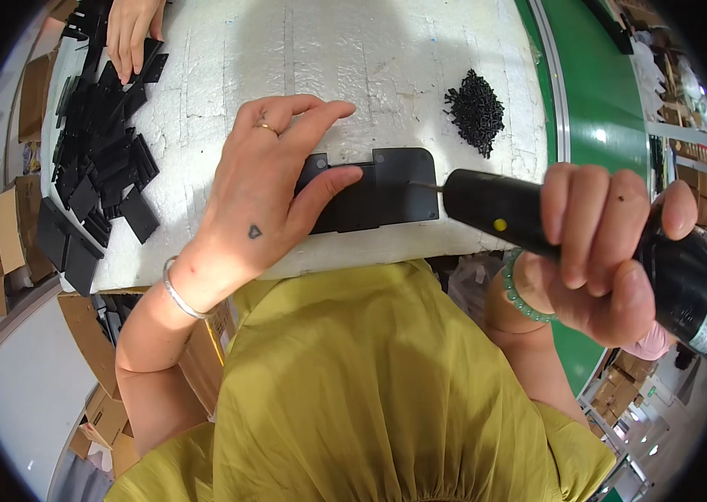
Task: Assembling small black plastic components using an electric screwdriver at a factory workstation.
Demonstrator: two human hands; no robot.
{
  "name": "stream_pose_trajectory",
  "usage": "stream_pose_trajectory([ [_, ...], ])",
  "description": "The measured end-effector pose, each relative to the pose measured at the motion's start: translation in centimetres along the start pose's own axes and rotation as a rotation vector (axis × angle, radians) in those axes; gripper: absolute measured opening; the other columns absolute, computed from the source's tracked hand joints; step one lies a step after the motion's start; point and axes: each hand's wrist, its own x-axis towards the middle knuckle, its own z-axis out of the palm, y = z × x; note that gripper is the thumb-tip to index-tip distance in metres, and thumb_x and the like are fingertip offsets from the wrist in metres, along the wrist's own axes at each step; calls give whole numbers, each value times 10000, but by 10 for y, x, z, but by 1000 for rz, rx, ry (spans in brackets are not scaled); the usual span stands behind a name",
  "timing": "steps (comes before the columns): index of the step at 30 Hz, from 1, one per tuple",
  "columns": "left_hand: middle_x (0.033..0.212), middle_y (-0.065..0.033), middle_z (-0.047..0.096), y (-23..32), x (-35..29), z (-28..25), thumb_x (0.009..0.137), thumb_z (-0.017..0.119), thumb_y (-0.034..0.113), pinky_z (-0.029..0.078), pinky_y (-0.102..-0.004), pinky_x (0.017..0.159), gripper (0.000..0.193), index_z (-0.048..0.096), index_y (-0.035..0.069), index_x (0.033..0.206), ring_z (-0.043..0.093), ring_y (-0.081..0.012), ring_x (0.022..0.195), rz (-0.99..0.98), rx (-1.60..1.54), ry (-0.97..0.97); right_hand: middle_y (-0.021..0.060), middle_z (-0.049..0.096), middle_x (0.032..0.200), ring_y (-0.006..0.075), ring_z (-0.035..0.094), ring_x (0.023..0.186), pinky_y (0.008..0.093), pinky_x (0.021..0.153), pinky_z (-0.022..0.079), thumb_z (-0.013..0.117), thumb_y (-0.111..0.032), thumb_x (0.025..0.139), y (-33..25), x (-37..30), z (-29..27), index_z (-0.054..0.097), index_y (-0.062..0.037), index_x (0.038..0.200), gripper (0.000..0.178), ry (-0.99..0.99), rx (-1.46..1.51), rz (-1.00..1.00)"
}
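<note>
A flat black plastic plate lies near the front edge of a white foam-topped table. My left hand presses down on the plate's left end, thumb on top and fingers spread behind it. My right hand grips a black electric screwdriver held sideways, and its thin bit touches the plate's right side. A ring is on my left hand, with a bangle at that wrist. Green beads circle my right wrist.
A small heap of black screws lies at the table's right. Many black plates are piled at the left, where another person's hand rests. A green conveyor belt runs along the right. Cardboard boxes stand lower left.
</note>
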Motion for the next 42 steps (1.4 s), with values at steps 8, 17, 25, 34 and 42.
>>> stream_pose_trajectory([
  [8,755,-123,591,-9,0,11,778,672,272,436,-399,666,303,569,62,971,567,-324,759,-199,-184,-497,-51,457,589,83,434,476,248,540,362,572,-74,763,23,6,21,402,-140,1092,376,-80,-19,31],
  [17,741,-130,593,-10,-3,16,791,647,247,431,-411,679,231,578,77,931,565,-322,775,-192,-339,-379,-43,454,557,95,438,458,260,524,377,596,-67,762,19,10,33,365,-145,1043,372,-116,-171,181],
  [25,761,-119,608,-12,-5,20,759,653,226,436,-409,674,213,585,74,893,575,-316,780,-200,-313,-346,-3,466,579,114,414,461,273,497,357,635,-50,758,23,15,53,370,-129,893,308,-116,-225,221],
  [34,753,-114,609,-14,-9,24,756,639,219,446,-415,666,204,580,62,871,583,-309,778,-149,-293,-279,-10,462,562,114,413,441,268,478,354,647,-37,738,28,18,54,365,-131,854,319,-111,-198,216],
  [42,748,-115,606,-16,-10,25,754,640,226,444,-418,666,214,575,55,866,580,-315,772,-178,-298,-292,-16,465,564,116,428,438,269,468,355,648,-35,731,27,15,61,369,-127,863,322,-158,-273,195],
])
